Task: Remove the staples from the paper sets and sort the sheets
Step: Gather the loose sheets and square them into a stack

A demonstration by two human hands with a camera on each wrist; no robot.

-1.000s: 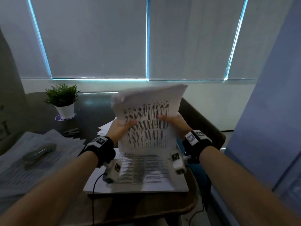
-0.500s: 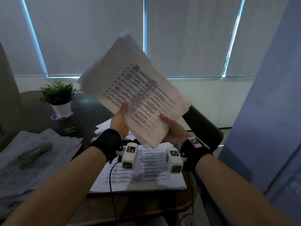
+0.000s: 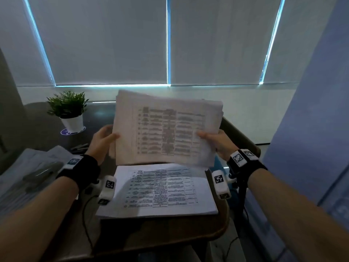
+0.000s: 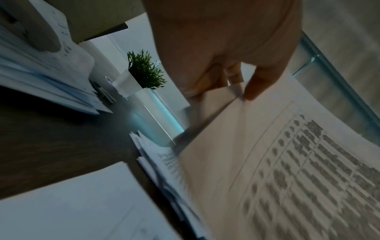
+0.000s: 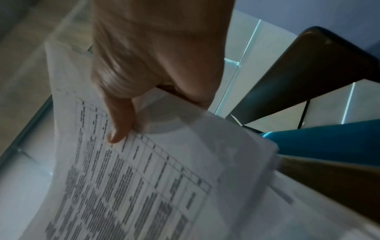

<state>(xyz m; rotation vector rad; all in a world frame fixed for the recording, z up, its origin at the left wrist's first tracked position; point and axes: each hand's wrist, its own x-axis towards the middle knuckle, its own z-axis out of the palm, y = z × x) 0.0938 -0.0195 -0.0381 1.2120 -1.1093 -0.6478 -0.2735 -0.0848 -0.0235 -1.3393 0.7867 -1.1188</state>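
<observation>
Swung level from its tilt, paper sheaf sits between left grip and right grip, both pinching its edges.

Head view looks down from above; both close wrist views share the held paper stack.

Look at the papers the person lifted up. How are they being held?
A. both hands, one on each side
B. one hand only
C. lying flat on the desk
A: the left hand grips the held bundle of papers at its left edge and the right hand at its right edge, above the desk.
</observation>
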